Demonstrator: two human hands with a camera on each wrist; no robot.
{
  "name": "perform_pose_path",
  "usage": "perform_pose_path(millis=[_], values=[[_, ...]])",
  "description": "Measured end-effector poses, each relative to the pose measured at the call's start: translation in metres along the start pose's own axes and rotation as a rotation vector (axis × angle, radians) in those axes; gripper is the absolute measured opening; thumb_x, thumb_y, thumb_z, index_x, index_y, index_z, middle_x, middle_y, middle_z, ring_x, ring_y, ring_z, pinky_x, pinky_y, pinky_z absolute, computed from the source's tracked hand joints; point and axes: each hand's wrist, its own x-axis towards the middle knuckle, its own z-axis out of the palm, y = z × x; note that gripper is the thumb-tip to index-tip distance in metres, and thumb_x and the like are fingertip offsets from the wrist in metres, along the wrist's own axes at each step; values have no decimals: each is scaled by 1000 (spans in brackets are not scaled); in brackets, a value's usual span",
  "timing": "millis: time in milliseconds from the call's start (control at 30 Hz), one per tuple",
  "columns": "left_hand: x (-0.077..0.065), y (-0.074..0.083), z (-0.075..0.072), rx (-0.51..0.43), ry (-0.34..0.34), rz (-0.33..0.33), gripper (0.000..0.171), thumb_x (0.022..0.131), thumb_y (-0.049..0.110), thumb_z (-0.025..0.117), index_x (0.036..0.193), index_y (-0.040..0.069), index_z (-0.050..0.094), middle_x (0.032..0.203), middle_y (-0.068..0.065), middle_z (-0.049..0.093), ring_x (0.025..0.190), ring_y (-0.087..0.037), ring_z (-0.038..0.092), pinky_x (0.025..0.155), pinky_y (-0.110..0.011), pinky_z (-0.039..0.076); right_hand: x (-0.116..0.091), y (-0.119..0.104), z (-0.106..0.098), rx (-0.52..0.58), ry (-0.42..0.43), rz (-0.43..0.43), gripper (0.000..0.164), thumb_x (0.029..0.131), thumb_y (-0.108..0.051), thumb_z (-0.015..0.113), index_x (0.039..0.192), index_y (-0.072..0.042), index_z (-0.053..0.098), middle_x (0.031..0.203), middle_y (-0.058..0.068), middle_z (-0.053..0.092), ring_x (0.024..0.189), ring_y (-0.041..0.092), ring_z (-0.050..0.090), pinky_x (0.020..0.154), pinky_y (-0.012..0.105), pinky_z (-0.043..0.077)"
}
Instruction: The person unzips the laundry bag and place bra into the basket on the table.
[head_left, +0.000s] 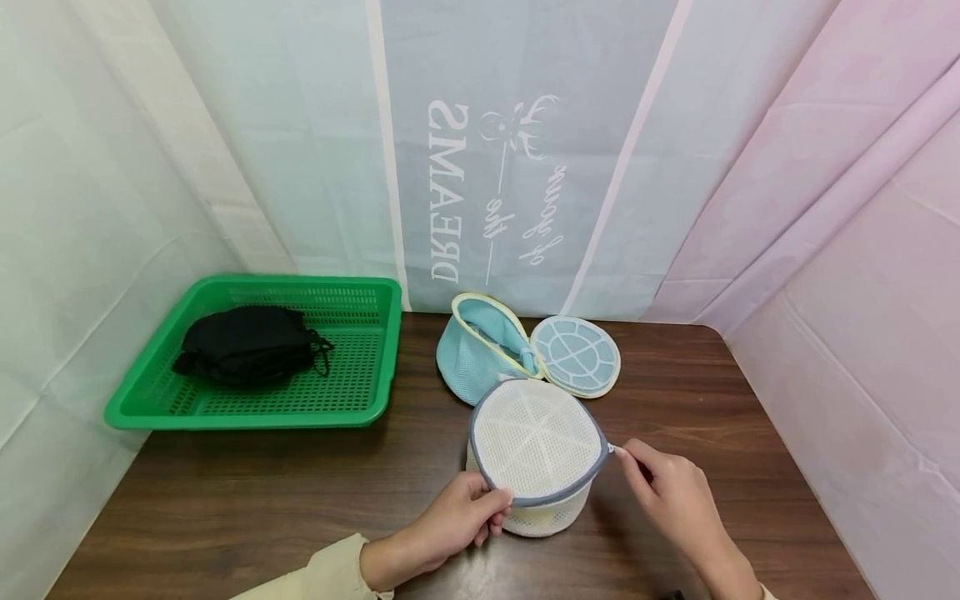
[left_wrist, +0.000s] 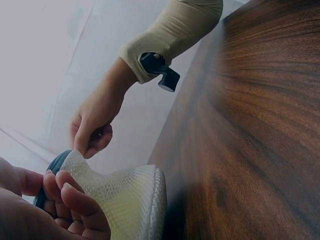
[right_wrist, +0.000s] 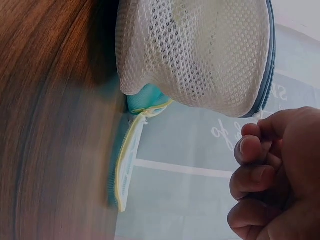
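Note:
A white mesh laundry bag (head_left: 536, 437) with a grey-blue zip edge stands upright near the middle of the wooden table, its round lid lying over the top. My left hand (head_left: 468, 512) pinches the zip edge at the front left, thumb on top. On the right side, my right hand (head_left: 678, 496) pinches the small zip pull (head_left: 612, 448) between thumb and forefinger. The right wrist view shows the mesh side wall (right_wrist: 200, 55) of the bag, slightly dented, with the pull at the fingertips. Behind it lies a blue mesh laundry bag (head_left: 472, 358) with yellow trim, its round lid (head_left: 576, 356) folded open to the right.
A green plastic basket (head_left: 375, 414) stands at the back left, holding a black drawstring pouch (head_left: 247, 346). A printed curtain (head_left: 510, 50) hangs along the table's back edge, and pale fabric walls (head_left: 862, 333) rise at both sides.

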Motion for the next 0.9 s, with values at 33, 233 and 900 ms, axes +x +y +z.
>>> perform_pose_path(millis=[33,233,900], values=[[0,0,0,-2,-1,-2,20,97,8,58,79,-1,60,64,2,54,52,-5,42,46,-15,35,0,0,0,-4,0,2,34,88,-5,76,75,-28,53,59,-21,26,51,-6,23,45,19,22],[1,0,0,-16,-4,-10,20,97,9,58,79,-1,60,64,1,54,53,-5,43,46,-15,35,2,-2,1,-18,-2,19,35,90,-6,74,75,-27,51,59,-21,24,50,-5,22,44,20,22],[3,-1,-3,-32,56,-46,22,102,16,57,85,2,60,68,1,55,57,-7,48,46,-16,38,-3,-12,-4,63,-60,0,49,83,1,72,66,-33,40,60,-25,23,52,-10,21,43,13,19]])
